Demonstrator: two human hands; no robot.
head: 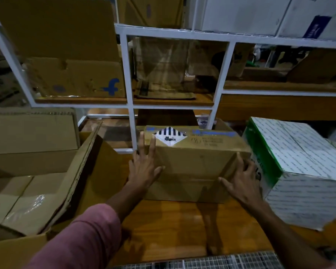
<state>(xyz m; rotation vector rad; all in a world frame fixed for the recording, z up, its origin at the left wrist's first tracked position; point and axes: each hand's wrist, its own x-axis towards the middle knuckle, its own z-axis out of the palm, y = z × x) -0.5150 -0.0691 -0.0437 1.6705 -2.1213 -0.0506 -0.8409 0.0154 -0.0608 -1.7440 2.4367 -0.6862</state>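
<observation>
A closed brown cardboard box (194, 162) with a black-and-white striped diamond label stands on the wooden table (173, 226) in front of me. My left hand (145, 166) lies flat against the box's left side, fingers straight and spread. My right hand (241, 181) presses the box's right front corner with spread fingers, squeezed between it and a neighbouring box. Neither hand curls round anything.
A white box with a green stripe (303, 167) stands touching the brown box on the right. A large open carton (37, 181) sits at the left. Behind is a white metal shelf frame (131, 105) holding a carton with a blue letter (76, 78) and flattened cardboard.
</observation>
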